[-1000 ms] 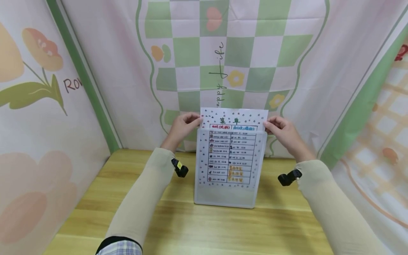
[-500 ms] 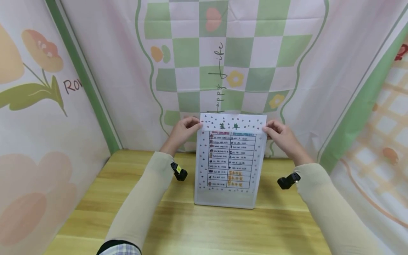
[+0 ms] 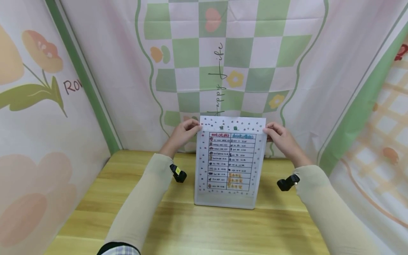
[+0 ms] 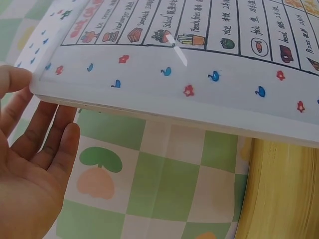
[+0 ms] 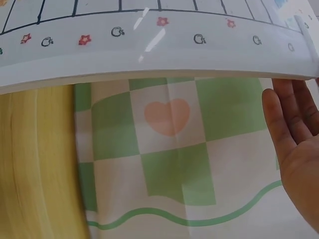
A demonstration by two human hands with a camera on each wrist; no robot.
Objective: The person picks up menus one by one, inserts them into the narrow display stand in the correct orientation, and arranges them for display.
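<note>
The hand-drawn white paper menu sheet point(image 3: 232, 124) is pinched by left hand point(image 3: 182, 131) and right hand point(image 3: 280, 136) above the translucent plastic sleeve point(image 3: 227, 198); a skewed push could easily get it crumpled.

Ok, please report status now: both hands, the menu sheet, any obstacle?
Left hand and right hand pinch the menu sheet at its top corners. Sheet mostly inside clear sleeve, top strip out. Nothing in the way.

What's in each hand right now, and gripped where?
Both pinch the menu sheet at its top corners: left hand at the left corner, right hand at the right, above the clear sleeve.
</note>
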